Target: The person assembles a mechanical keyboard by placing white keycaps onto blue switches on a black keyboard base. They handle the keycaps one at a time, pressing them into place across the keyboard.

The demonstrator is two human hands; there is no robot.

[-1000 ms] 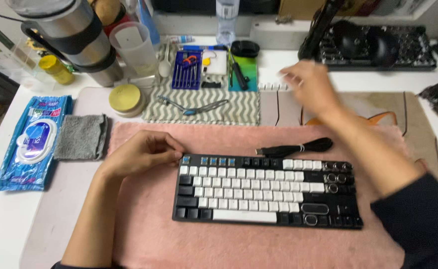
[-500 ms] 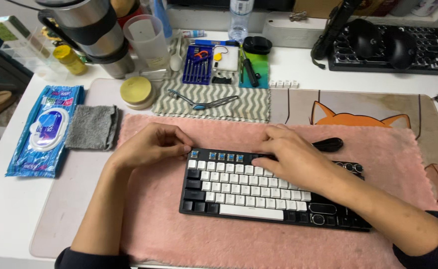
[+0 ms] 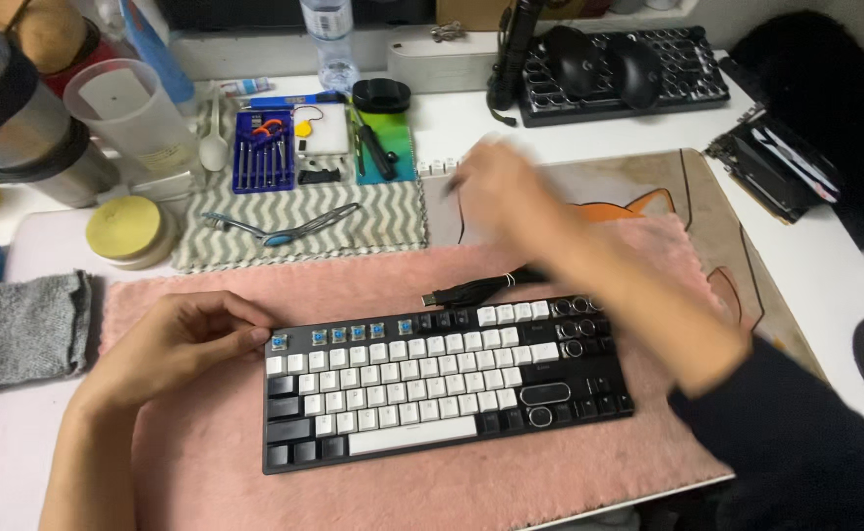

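A black and white keyboard [image 3: 442, 388] lies on a pink towel [image 3: 206, 462]. Several caps are off the left of its top row, which bares blue switches [image 3: 339, 336]. My left hand [image 3: 181, 344] rests on the towel with its fingers curled and its fingertips against the keyboard's upper left corner. My right hand [image 3: 496, 187] is blurred in motion above the towel's far edge, close to a short row of loose white keycaps [image 3: 439, 167]. A thin dark streak shows at its fingertips; what it is I cannot tell. A coiled black cable [image 3: 481, 288] lies behind the keyboard.
A zigzag cloth [image 3: 393, 221] carries a blue screwdriver set [image 3: 262, 152], tweezers-like tools [image 3: 285, 228] and a green pad. A yellow tin [image 3: 125, 228], a grey cloth [image 3: 24, 329], cups, a second keyboard with two mice [image 3: 638, 69] and a cat desk mat [image 3: 638, 197] surround it.
My right hand came down onto the keyboard's top row half a second ago and has since swung back up past the towel's far edge. My left hand stayed at the keyboard's corner.
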